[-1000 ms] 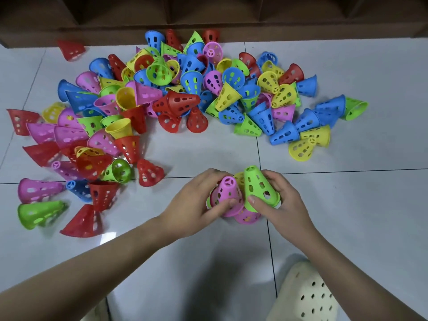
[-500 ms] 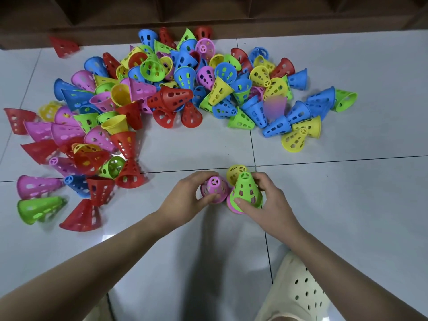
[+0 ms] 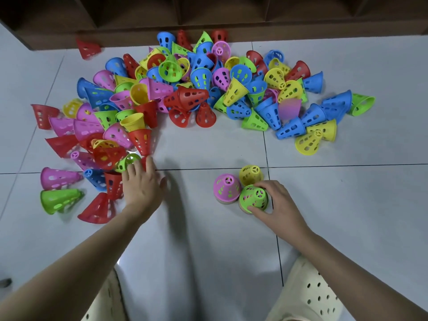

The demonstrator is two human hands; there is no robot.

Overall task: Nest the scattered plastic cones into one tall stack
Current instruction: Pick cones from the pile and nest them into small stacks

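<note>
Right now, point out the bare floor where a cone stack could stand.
Bare tile lies between the cone pile, left hand and three upright cones. More lies right of the right hand. The pile's left side is crowded.

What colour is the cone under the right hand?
Green cone, gripped by the right hand; head view.

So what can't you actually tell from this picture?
- How many cones sit under the green stack and the pink stack: seen from above, the top cones hide the rest.
- What the left hand touches: its fingertips cover the spot.
- The count in the pile: the cones overlap.
</note>
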